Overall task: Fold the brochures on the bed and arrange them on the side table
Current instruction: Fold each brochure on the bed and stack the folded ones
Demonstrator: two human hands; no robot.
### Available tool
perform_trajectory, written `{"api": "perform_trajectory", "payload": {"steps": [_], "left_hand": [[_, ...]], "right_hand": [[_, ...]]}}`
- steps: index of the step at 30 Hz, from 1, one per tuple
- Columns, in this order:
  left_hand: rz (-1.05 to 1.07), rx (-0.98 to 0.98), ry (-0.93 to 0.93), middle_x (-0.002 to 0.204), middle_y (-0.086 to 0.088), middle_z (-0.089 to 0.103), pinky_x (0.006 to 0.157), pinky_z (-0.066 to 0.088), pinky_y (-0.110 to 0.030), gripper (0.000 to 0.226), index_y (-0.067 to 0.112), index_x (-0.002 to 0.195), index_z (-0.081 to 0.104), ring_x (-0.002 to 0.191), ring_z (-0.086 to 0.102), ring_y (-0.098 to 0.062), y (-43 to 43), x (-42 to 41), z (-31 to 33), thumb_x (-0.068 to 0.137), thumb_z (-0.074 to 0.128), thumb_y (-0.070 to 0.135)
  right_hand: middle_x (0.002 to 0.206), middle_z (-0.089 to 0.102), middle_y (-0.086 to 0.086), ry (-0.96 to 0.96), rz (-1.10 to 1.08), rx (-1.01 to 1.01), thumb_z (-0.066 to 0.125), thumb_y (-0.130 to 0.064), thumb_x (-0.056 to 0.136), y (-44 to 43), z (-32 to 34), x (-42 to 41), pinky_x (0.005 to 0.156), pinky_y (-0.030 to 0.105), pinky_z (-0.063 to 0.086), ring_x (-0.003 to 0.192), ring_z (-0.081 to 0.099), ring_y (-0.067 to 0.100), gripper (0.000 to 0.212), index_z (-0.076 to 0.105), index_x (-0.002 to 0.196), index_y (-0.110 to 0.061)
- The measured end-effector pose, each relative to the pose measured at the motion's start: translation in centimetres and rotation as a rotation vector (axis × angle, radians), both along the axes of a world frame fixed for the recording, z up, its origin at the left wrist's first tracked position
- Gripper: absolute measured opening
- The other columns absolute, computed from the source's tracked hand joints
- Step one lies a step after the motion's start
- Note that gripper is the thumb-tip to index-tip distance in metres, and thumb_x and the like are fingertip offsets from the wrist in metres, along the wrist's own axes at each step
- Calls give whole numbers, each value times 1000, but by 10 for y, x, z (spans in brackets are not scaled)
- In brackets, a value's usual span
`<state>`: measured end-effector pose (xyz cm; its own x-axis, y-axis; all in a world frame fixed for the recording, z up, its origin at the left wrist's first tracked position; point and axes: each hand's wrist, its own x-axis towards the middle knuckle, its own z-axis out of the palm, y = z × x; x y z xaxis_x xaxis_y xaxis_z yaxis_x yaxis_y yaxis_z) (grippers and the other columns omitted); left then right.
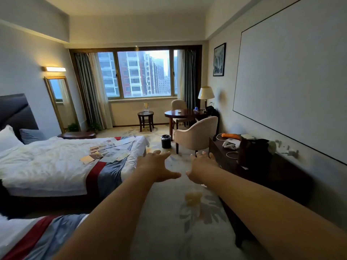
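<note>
A hotel room: the bed (56, 162) lies off to the left of both outstretched hands, with loose brochures (108, 150) spread flat near its foot, none visibly folded. Left hand (159, 166) and right hand (201, 169) are spread wide, grasping nothing. Far beyond the fingertips by the window stands the small round side table (145, 113); no brochures are visible on it, so the task looks barely started.

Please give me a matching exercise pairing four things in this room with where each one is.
Things:
1. brochures
2. bin
3. lamp
4. orange item

Places:
A. on the dark desk along the right wall
B. spread on the bed, near its foot
C. on the carpet beside the beige chair
D. in the far right corner, beside the curtain

Pairs: 1-B, 2-C, 3-D, 4-A
</note>
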<state>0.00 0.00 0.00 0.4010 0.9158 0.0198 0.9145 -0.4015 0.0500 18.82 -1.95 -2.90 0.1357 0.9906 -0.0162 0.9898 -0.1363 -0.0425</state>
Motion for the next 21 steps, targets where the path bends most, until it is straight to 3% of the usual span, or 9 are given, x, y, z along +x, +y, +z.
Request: {"api": "perform_trajectory", "payload": {"steps": [3, 8, 13, 21], "left_hand": [[16, 7, 34, 169, -2, 22, 116, 30, -56, 102, 41, 161, 19, 152, 26, -31, 65, -2, 4, 78, 54, 87], [32, 6, 25, 169, 1, 25, 117, 29, -54, 69, 42, 160, 22, 152, 29, -29, 180, 5, 0, 98, 44, 64], [38, 20, 43, 169, -1, 23, 121, 22, -54, 63, 41, 161, 22, 154, 24, -29, 292, 27, -12, 102, 37, 60], [67, 20, 80, 168, -4, 26, 120, 24, -55, 66, 40, 160, 24, 152, 27, -31, 488, 89, -20, 100, 35, 64]], "right_hand": [[173, 12, 11, 21, -15, 6, 51, -45, 102, 61, 6, -4, 128, 51, 4, 160, 5, 33, 80, 12, 165, -16], [170, 22, 14, 85, -18, -24, 48, -48, 103, 166, 8, -3, 127, 55, 13, 157, 15, 38, 75, 18, 164, -17], [165, 31, 13, 104, 6, 10, 47, -49, 103, 284, -6, 23, 122, 55, 26, 151, 30, 38, 69, 20, 163, -29], [171, 20, 10, 81, 44, -4, 46, -48, 104, 474, -20, 96, 126, 53, 17, 157, 17, 37, 70, 17, 165, -28]]}}
